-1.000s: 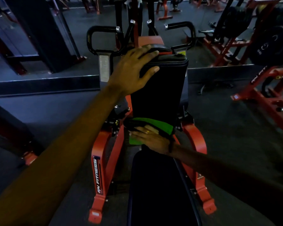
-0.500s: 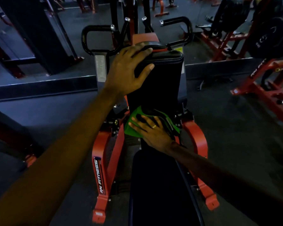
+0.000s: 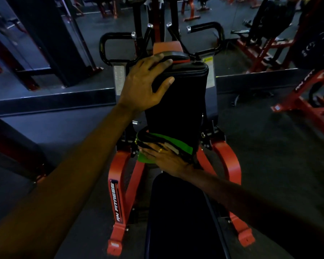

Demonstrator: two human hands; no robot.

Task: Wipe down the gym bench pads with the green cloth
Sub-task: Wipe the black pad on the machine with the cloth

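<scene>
Flat-fingered, our right grip (image 3: 166, 158) presses the green cloth (image 3: 184, 147) low on the upright pad (image 3: 178, 109), which rises above toward our outspread left grip (image 3: 142, 85).

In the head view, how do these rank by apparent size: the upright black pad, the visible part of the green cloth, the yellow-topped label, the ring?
1. upright black pad
2. green cloth, partly hidden under the right hand
3. yellow-topped label, farther from the camera
4. ring

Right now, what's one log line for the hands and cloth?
left hand: rests on upright pad top | right hand: presses green cloth at pad base
</scene>
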